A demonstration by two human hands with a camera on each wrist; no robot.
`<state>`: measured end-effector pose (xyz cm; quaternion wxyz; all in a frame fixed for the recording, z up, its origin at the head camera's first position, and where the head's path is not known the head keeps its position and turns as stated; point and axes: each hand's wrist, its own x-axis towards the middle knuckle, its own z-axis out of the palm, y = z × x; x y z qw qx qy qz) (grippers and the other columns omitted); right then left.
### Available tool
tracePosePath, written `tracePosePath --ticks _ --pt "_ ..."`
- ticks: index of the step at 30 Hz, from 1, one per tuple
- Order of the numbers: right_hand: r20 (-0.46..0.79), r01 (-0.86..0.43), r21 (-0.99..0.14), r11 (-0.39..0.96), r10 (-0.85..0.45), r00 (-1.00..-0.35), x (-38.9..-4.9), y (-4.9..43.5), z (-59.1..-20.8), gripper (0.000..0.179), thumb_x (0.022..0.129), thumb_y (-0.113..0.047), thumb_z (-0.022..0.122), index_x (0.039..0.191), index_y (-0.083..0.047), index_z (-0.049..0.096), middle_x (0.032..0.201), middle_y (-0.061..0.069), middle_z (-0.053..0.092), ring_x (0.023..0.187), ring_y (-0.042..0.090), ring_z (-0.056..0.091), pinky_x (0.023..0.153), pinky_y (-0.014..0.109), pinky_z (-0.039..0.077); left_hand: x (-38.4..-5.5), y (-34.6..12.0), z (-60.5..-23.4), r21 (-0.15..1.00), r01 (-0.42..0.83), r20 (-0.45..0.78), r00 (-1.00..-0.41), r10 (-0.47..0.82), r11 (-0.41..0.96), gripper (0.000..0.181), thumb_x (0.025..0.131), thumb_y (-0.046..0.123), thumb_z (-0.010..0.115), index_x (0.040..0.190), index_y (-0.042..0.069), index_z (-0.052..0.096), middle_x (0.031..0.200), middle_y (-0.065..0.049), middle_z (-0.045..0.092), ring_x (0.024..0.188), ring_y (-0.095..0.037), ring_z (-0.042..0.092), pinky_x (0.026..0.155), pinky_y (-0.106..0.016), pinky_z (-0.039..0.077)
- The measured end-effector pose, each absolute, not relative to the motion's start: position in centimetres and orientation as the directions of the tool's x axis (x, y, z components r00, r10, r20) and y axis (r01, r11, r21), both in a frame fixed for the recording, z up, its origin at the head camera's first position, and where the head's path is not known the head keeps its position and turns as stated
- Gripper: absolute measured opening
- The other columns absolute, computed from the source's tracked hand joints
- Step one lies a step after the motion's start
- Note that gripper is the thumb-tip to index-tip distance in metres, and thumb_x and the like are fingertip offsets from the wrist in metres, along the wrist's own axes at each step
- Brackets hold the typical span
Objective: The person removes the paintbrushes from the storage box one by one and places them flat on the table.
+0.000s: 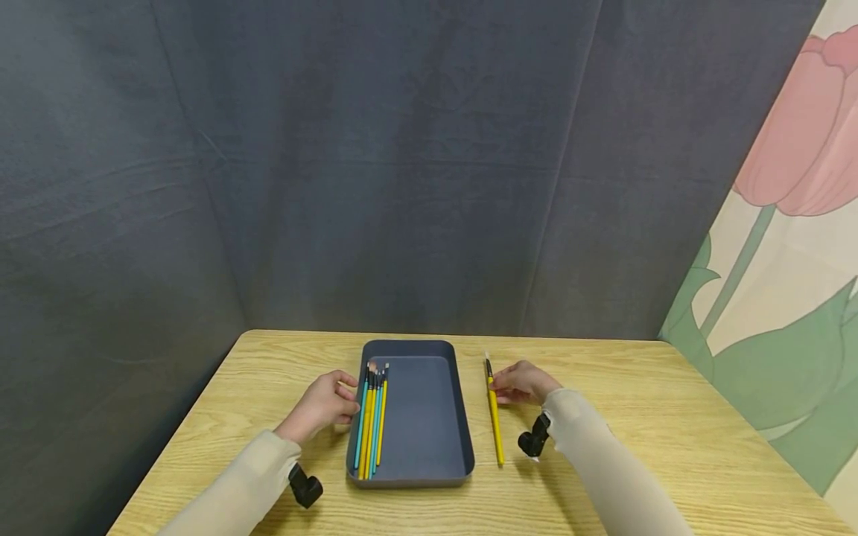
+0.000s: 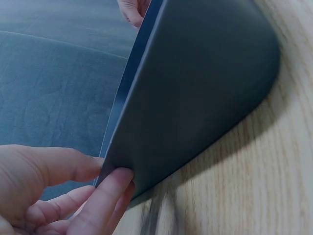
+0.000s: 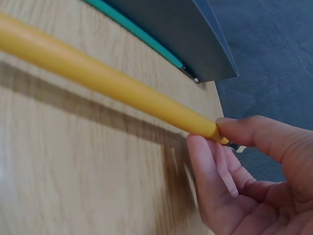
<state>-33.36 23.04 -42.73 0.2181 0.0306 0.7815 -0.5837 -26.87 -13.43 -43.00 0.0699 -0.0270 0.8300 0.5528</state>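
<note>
A dark grey rectangular tray (image 1: 424,424) stands on the table. Along its left side lie several yellow and teal paintbrushes (image 1: 371,432), bristles toward the far end. My left hand (image 1: 325,406) pinches the tray's left wall, thumb at the rim and fingers against the outside, as the left wrist view of the tray (image 2: 195,78) shows. To the tray's right, my right hand (image 1: 524,381) holds a yellow paintbrush (image 1: 496,424) between thumb and fingers near its dark ferrule, the handle pointing toward me. In the right wrist view, this yellow paintbrush (image 3: 122,93) is raised above the tabletop.
Beside the tray's outer wall, a teal paintbrush (image 3: 142,36) lies on the wood in the right wrist view. The wooden table (image 1: 603,372) ends at a dark grey curtain (image 1: 415,186) behind, and a tulip-patterned panel (image 1: 791,298) stands at right.
</note>
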Motion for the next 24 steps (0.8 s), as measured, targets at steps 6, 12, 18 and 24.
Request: tracePosePath --ticks 6,12,18,24 --pt "-0.393 0.324 -0.893 0.313 -0.190 -0.900 -33.47 22.93 -43.08 0.022 0.090 0.005 0.060 0.110 0.013 0.055 0.074 0.006 0.065 0.062 0.010 0.064 0.063 0.024 0.059 -26.90 -13.41 -43.00 0.914 -0.121 -0.143 -0.989 0.029 0.386 0.040 0.081 -0.011 0.066 0.119 -0.005 0.054 0.090 -0.014 0.054 0.072 -0.021 0.061 0.063 -0.035 0.059" --pt "-0.398 0.331 -0.890 0.314 -0.180 -0.899 -33.46 22.78 -43.23 0.023 0.090 0.006 0.060 0.111 0.013 0.054 0.073 0.005 0.065 0.061 0.010 0.063 0.062 0.024 0.059 -26.92 -13.36 -42.98 0.917 -0.122 -0.145 -0.989 0.033 0.381 0.039 0.081 -0.012 0.066 0.118 -0.005 0.054 0.090 -0.014 0.055 0.071 -0.021 0.061 0.063 -0.035 0.059" --pt "-0.404 0.333 -0.882 0.333 -0.168 -0.899 -33.53 22.62 -43.27 0.022 0.089 0.006 0.061 0.110 0.013 0.057 0.072 0.004 0.065 0.059 0.009 0.062 0.061 0.023 0.058 -26.93 -13.36 -42.96 0.914 -0.125 -0.148 -0.988 0.030 0.387 0.039 0.081 -0.012 0.066 0.118 -0.005 0.054 0.090 -0.015 0.055 0.072 -0.021 0.061 0.062 -0.035 0.059" --pt "-0.402 0.328 -0.867 0.376 -0.140 -0.905 -33.60 22.32 -43.35 0.018 0.088 0.005 0.063 0.105 0.011 0.059 0.070 0.004 0.065 0.056 0.008 0.061 0.058 0.021 0.057 -26.94 -13.39 -42.94 0.909 -0.129 -0.152 -0.988 0.027 0.395 0.040 0.081 -0.012 0.066 0.118 -0.005 0.054 0.091 -0.015 0.055 0.072 -0.021 0.061 0.062 -0.035 0.059"
